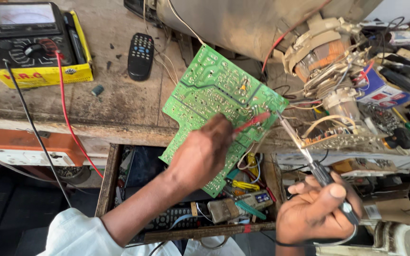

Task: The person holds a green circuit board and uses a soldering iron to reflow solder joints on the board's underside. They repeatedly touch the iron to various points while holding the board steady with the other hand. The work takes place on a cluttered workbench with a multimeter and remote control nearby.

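Carefully now: with your left hand (200, 154) pinching the red probe (252, 122) and your right hand (316, 211) gripping the soldering iron (304, 154), steady both tips on the green circuit board (205, 90) just ahead.

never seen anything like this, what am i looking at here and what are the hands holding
This is one view from a camera on a person's head, looking down at a wooden workbench. The left hand holds a red probe against a green circuit board. The right hand holds a soldering iron, its tip at the same spot. On the bench sit a meter in a yellow box, with red and black leads, and a black remote. A tangle of wires and coils lies to the right. Below, an open drawer holds tools.
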